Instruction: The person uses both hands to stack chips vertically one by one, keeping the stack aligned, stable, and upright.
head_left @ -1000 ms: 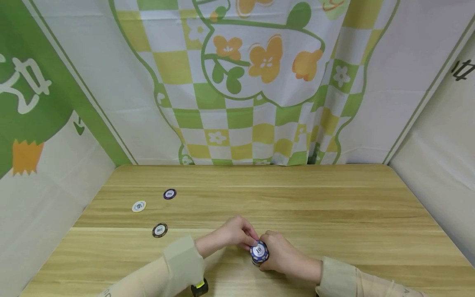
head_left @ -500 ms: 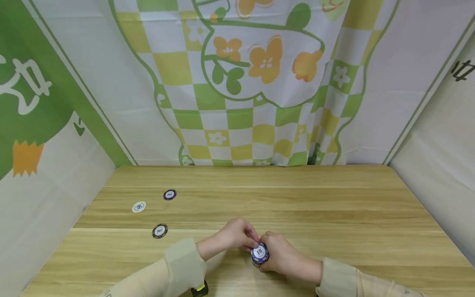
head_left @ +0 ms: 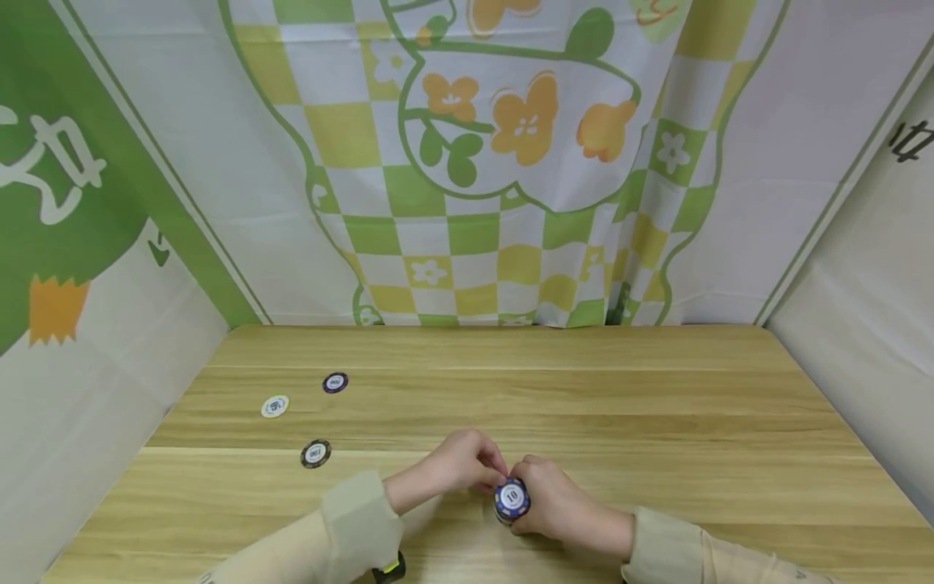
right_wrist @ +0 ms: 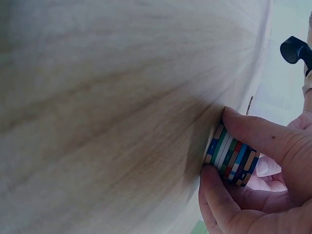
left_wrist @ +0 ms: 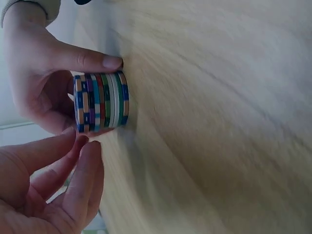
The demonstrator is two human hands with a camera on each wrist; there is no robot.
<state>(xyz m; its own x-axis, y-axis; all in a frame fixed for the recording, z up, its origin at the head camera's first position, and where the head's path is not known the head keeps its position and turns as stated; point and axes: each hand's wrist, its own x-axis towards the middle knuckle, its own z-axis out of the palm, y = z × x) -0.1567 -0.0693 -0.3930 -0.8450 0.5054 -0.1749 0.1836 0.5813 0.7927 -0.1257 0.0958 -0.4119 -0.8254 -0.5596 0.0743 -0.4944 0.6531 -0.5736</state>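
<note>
A stack of poker chips [left_wrist: 103,101] stands on the table near its front edge, topped by a blue chip [head_left: 512,498] marked 10. Blue, purple, red, green and white edges show along its side. My right hand [head_left: 558,499] grips the stack from the right, thumb on the near side and fingers round the far side. From the left, my left hand [head_left: 467,461] pinches at the rim of the upper chips with thumb and fingertips close together. In the right wrist view, the stack [right_wrist: 231,155] sits between right thumb and fingers, its bottom chip at the table.
Three single chips lie flat on the left of the wooden table [head_left: 620,389]: a dark purple one [head_left: 335,382], a white one [head_left: 275,406] and a black one marked 100 [head_left: 316,453]. A patterned curtain [head_left: 481,243] hangs behind the table's far edge.
Both hands stay at the stack with almost no movement. The printed 10 on the top chip sits at a different angle from half a second ago.
</note>
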